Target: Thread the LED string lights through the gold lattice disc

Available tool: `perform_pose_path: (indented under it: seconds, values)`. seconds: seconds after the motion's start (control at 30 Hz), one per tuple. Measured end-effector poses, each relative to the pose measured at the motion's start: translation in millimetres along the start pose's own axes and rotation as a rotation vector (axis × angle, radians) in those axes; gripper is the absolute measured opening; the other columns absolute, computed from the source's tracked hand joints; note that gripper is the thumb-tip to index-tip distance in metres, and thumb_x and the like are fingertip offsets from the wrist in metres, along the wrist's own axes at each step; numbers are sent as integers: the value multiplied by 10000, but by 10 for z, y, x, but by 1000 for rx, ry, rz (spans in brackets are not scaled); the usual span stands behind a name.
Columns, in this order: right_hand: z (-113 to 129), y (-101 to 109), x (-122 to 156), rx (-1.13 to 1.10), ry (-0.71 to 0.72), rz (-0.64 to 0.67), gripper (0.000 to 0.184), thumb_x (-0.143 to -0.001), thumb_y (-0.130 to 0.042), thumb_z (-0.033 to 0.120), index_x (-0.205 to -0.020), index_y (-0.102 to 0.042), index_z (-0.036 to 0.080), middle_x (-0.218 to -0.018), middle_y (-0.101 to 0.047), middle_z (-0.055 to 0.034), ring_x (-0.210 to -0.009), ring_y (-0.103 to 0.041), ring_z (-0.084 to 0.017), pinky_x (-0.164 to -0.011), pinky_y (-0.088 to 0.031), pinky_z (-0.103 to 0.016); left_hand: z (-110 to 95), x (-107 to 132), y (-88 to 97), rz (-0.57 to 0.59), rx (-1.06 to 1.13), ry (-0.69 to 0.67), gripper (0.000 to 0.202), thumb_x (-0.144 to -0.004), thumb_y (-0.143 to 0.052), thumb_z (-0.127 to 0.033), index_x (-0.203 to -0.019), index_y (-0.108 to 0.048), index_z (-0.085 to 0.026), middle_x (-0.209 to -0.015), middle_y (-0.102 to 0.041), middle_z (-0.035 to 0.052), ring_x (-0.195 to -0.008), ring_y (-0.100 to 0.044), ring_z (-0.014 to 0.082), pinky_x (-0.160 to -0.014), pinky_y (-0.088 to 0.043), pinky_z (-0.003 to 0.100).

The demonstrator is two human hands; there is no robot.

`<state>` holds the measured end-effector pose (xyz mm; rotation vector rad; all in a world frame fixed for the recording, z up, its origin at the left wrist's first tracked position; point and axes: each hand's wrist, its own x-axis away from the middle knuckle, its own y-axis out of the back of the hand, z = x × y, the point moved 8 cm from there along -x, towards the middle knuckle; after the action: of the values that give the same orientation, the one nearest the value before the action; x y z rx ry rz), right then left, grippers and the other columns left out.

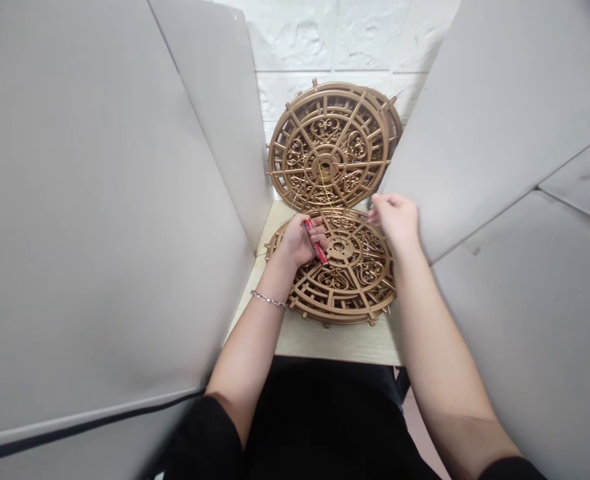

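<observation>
White wall (295,40), two grille stacks (316,162) (347,251), two hands (297,241) (397,218), one red tube (321,253)

Your left hand (299,243): one, fingers curled in a grip. Your left forearm (247,343): bare, slanting forward and inward. Your right hand (399,219): one, fingers bent inward, fingertips blurred. Your right forearm (437,340): bare, extended forward.

a slim red cylinder (317,243) is held slantwise in the left hand (299,241). below it, stacked bronze-coloured openwork discs (342,256) are laid flat on a pale board (335,341); behind, more round, scroll-patterned discs (316,164) are stood nearly upright, overlapping.
</observation>
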<state>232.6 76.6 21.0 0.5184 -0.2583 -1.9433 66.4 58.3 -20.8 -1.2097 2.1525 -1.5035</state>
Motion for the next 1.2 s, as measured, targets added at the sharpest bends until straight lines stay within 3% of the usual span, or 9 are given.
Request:
perform_pose_path:
  seconds: [0.1,0.17,0.23,0.33,0.47,0.6,0.73,0.93,1.2]
  values:
    - [154,219,132,-322,39,-133,261,-783,-450,429,-844,-527,187,-762,-605,-42,-669,-599,-109,-609,-480,-238,-25,7,2,-12,11,-28,234,-819,-311,-201,-642,-453,-145,-409,-315,-63,-314,-332,42,-390,-318,165]
    - [263,247,261,-396,78,-129,334,-810,-379,506,-921,-517,222,-771,-592,-29,-709,-596,-113,-606,-476,-239,-34,5,3,-16,9,-42,235,-820,-312,-203,-644,-456,-146,-402,-312,-63,-310,-326,43,-386,-321,162]
    - [335,206,396,-375,97,-76,411,-814,-316,574,-969,-518,251,-689,-558,-9,-620,-561,-106,-559,-456,-241,-30,-6,3,-9,3,-42,242,-820,-311,-211,-645,-463,-146,-393,-309,-62,-304,-317,45,-378,-324,161]
    - [416,-46,572,-288,128,206,457,-752,-398,629,-913,-581,243,-558,-505,15,-489,-471,-98,-486,-400,-244,-19,-29,-3,27,4,-30,250,-820,-310,-224,-646,-471,-145,-388,-310,-60,-306,-323,49,-371,-329,157]
    - [512,-411,816,-94,232,641,331,-686,-577,508,-733,-659,191,-628,-595,-2,-591,-518,-111,-587,-414,-257,-13,-36,-8,61,36,-9,232,-813,-307,-207,-678,-481,-136,-391,-319,-59,-316,-337,48,-365,-329,144]
    - [502,-555,941,116,240,822,274,-678,-596,443,-707,-684,184,-647,-624,1,-609,-518,-114,-600,-389,-251,-15,-20,0,48,72,-3,202,-806,-307,-171,-707,-478,-128,-393,-324,-61,-321,-332,45,-357,-317,134]
    - [474,-589,964,218,220,837,272,-671,-594,451,-705,-692,200,-635,-627,15,-598,-507,-108,-587,-368,-243,-18,-16,1,34,84,-9,200,-809,-304,-156,-706,-475,-134,-398,-322,-63,-322,-333,46,-387,-352,151]
    - [437,-611,921,295,252,744,279,-668,-593,461,-673,-683,197,-575,-590,26,-552,-476,-102,-553,-335,-240,-49,-14,20,-19,108,-53,231,-830,-290,-181,-660,-442,-146,-403,-300,-70,-317,-309,36,-421,-384,159]
    - [476,-607,906,276,313,725,237,-691,-590,414,-741,-687,204,-698,-649,15,-661,-544,-132,-651,-370,-260,-67,-21,40,-25,59,-83,264,-836,-256,-188,-659,-447,-148,-391,-291,-67,-315,-311,41,-401,-348,144]
